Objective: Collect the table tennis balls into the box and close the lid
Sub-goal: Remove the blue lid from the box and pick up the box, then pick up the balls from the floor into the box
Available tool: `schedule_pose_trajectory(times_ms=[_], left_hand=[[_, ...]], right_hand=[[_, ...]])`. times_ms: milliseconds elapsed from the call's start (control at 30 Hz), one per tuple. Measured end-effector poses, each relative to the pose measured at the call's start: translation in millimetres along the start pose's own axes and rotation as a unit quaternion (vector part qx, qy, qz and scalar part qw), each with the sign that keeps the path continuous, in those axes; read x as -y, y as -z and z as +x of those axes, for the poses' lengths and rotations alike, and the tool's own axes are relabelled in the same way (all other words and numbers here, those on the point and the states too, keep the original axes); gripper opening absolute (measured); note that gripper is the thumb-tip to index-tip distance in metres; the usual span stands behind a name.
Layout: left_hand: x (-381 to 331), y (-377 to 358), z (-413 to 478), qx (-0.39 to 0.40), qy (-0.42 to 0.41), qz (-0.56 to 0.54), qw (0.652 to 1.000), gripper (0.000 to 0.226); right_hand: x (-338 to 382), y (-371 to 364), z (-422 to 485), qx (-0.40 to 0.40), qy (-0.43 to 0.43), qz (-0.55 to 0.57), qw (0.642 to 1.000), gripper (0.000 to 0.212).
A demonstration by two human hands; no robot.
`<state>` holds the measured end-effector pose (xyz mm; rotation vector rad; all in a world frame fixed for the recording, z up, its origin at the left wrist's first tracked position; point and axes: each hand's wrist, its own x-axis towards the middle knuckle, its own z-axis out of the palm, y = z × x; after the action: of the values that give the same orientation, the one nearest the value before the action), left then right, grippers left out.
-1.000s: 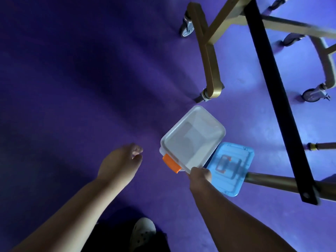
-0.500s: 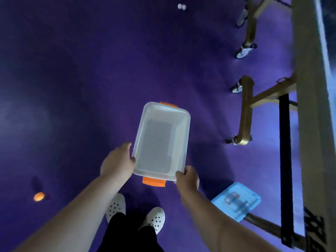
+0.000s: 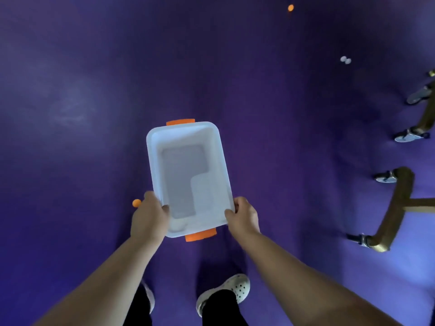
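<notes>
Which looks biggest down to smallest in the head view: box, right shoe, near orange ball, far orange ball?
1. box
2. right shoe
3. near orange ball and far orange ball: almost alike, and distance makes ranking them unsure.

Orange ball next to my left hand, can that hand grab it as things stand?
Probably not yet. The left hand grips the box, and the orange ball seems to lie on the floor below it. Nothing blocks the way, but the hand must let go and reach down.
</notes>
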<state>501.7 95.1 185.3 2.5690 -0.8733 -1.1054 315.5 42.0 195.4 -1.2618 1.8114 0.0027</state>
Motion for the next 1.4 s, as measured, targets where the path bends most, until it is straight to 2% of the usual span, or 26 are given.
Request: schedule_pose_trajectory(times_ms=[233,367,500,667,933,1100,1233,1300,1400], left_hand=[[139,86,58,-0.037,0.082,-0.042,0.995,0.004],[204,115,92,-0.055,0.136,-0.037,0.989,0.007],[264,117,118,-0.070,0.187,-0.024,0.980,0.007],[325,91,143,-0.073,0.234,-0.004,0.969,0.013],[403,28,195,-0.109,0.285,-0.032,0.952,0.018],[430,0,218,-0.137,0.291,-0.045,0.946,0.016],[437,-6,227,-0.138,0.291,-0.059,0.945,0.015],[435,-3,228,-0.135,0.287,-0.058,0.947,0.016],[422,12,224,-0.129,0.282,-0.059,0.949,0.018]], right_hand=[[81,-148,-13,0.108,-0.010,0.033,0.994,0.018],[106,-218,6,0.125,-0.006,0.022,0.992,0.020],[108,-275,38,0.116,0.031,-0.070,0.990,0.016],[98,-347,86,0.139,0.085,-0.175,0.971,0.011],[51,-469,172,0.144,0.198,-0.359,0.900,0.033],[19,-518,212,0.128,0.211,-0.438,0.865,0.045],[3,-531,230,0.150,0.196,-0.460,0.853,0.039],[5,-526,232,0.158,0.192,-0.446,0.860,0.037],[25,-503,218,0.139,0.215,-0.366,0.895,0.034]])
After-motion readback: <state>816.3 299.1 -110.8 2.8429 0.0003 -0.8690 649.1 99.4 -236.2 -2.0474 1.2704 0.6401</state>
